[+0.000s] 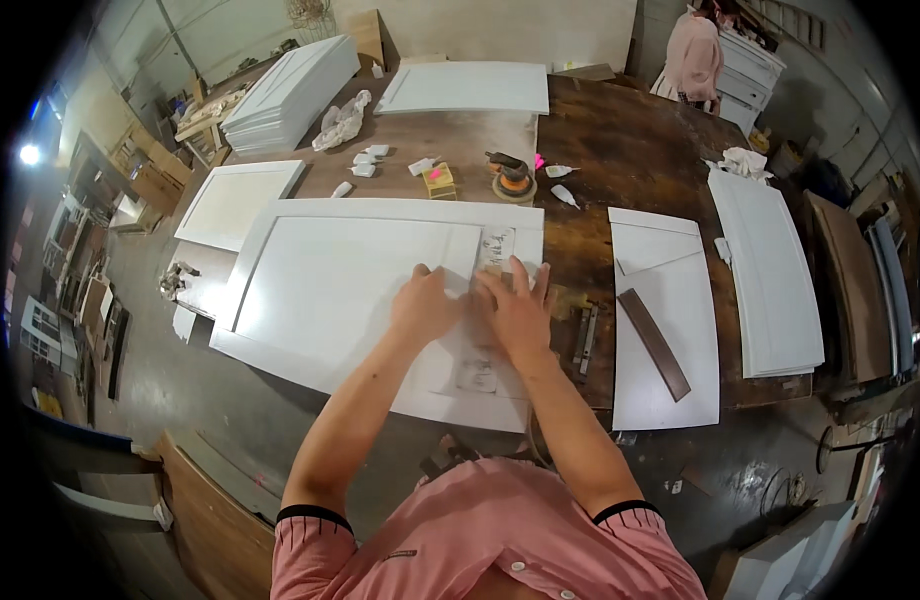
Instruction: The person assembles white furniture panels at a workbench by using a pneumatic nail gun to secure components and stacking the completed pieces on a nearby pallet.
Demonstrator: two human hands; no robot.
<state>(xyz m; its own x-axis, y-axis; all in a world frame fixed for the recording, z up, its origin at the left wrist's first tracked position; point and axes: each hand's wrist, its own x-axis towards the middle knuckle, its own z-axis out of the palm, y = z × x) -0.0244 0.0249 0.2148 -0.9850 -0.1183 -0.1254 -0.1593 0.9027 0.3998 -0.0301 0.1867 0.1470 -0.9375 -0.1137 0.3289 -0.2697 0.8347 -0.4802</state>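
A large white cabinet door panel (340, 280) lies flat on the workbench in front of me. My left hand (422, 305) presses down on its right part, fingers curled against the surface. My right hand (517, 308) lies flat beside it with fingers spread, over the panel's raised right border. A small tan piece, maybe sandpaper, shows just past my right fingertips; whether either hand grips it is hidden. Two grey smudged patches (477, 372) mark the border nearer to me.
An orbital sander (512, 178) and a yellow block (439, 180) sit on the brown bench (620, 150) beyond the panel. More white panels lie at right (665, 340) and far right (770, 270), a dark strip (653, 343) on one. Another person (692, 55) stands at the far end.
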